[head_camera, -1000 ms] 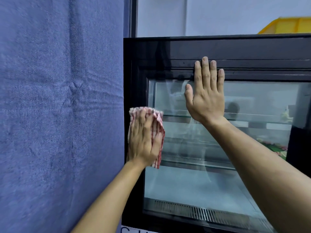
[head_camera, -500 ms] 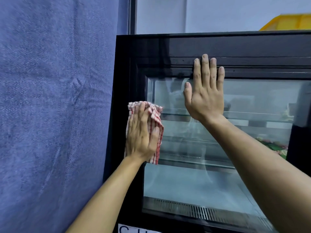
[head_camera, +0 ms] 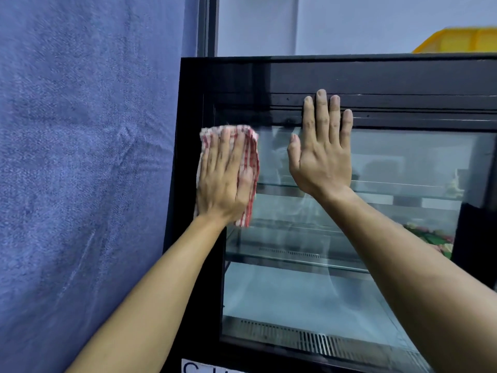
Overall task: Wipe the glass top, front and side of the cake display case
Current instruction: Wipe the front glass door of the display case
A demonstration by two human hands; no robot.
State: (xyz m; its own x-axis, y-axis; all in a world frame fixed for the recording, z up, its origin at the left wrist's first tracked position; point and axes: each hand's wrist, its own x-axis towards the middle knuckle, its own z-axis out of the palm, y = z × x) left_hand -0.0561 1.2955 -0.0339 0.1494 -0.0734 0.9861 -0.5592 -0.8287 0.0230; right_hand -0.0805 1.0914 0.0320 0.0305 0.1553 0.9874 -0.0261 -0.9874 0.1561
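Most of the left half of the view is filled by a blue fabric curtain (head_camera: 80, 184) hanging flat beside the cake display case (head_camera: 376, 76). That case takes up the right half: a black frame with a broad dark band along its top and a large glass pane (head_camera: 309, 292) below it. Through the pane, glass shelves (head_camera: 295, 254) run across, a pale floor lies beneath them, and a slotted metal grille (head_camera: 322, 343) sits along the bottom edge. At the far right of the shelves some green and pink goods show, too small to tell what they are. A yellow bin (head_camera: 457, 40) peeks over the case's top at the upper right, against a pale wall (head_camera: 349, 22).

Both bare forearms reach up from the bottom of the view. The right hand (head_camera: 321, 157) lies flat on the case with fingers straight and close together; its palm is on the glass and its fingertips (head_camera: 321, 96) reach onto the black band above. It holds nothing.

The left hand (head_camera: 223, 181) presses a red-and-white checked cloth (head_camera: 250, 146) against the upper left corner of the pane, where glass meets the black left frame. Its fingers lie straight over the cloth, the thumb alongside, so the grip is a flat press and not a clutch. The cloth shows above the fingertips and down the thumb side, ending near the wrist. The two hands are near each other but apart.
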